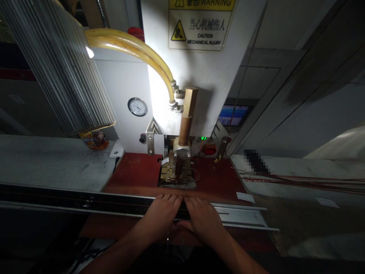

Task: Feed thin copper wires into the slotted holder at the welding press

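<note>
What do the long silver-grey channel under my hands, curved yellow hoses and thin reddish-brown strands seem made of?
Long silver-grey channel: likely bare metal, satin, by its pale sheen. Curved yellow hoses: probably glossy plastic, given highlights and translucence. Thin reddish-brown strands: perhaps copper, dully shiny, by colour and faint glints.

Silvery grey along the channel rail (pixel 242 215), with black down its inner strip (pixel 122 202). Brick red across the base plate (pixel 128 171); amber yellow in the hoses (pixel 128 40); coppery brown on the rod (pixel 189 102) and in the wires (pixel 302 182). Grey-striped over the ribbed block (pixel 62 64). White on the machine housing (pixel 188 66), yellow, white and black on the warning label (pixel 209 32), vivid green at the indicator light (pixel 203 138), blue on the screen (pixel 235 113).
</note>
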Available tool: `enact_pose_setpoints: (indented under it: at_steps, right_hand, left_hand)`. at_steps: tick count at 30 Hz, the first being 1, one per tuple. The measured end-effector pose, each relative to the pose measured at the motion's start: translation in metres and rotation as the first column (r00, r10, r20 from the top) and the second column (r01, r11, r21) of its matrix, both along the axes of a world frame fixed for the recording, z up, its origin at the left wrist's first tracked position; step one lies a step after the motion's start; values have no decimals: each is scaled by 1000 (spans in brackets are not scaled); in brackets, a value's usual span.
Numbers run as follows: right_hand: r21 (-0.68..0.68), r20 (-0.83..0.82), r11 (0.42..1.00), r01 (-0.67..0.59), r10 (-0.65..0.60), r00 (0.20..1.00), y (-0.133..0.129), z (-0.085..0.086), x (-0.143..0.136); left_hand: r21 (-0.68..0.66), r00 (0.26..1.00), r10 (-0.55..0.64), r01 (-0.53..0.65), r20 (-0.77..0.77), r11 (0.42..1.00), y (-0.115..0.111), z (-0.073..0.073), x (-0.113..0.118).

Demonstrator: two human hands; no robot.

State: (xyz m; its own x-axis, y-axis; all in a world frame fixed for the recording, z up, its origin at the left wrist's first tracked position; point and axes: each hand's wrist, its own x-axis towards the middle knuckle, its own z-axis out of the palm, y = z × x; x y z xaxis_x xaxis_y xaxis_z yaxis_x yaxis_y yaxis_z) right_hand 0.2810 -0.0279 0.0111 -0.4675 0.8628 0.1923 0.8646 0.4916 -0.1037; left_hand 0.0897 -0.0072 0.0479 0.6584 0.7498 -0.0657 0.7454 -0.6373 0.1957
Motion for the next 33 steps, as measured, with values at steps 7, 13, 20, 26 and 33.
enact_pose_setpoints:
  at_steps: [7, 13, 20, 26, 33]
  right_hand:
    - [-35, -13, 999, 24, -24, 1000, 0, 5, 12]
    - [-14, -4, 1000, 13, -13, 1000, 1, 5, 17]
    - [-10, 16, 1000, 12, -12, 1000, 1, 5, 17]
    - [-7, 17, 1000, 18, -18, 1000, 0, 7, 16]
    - [7, -6, 999, 41, -41, 999, -1, 7, 14]
  left_hand:
    - [14, 995, 54, -55, 81, 998, 1, 9, -34]
    - [34, 990, 114, -117, 80, 993, 4, 9, -66]
    - [43, 982, 190, -191, 13, 981, 2, 8, -83]
    - [97, 981, 191, -193, 30, 976, 1, -3, -86]
    - [144, 986, 154, -161, 57, 976, 3, -10, -89]
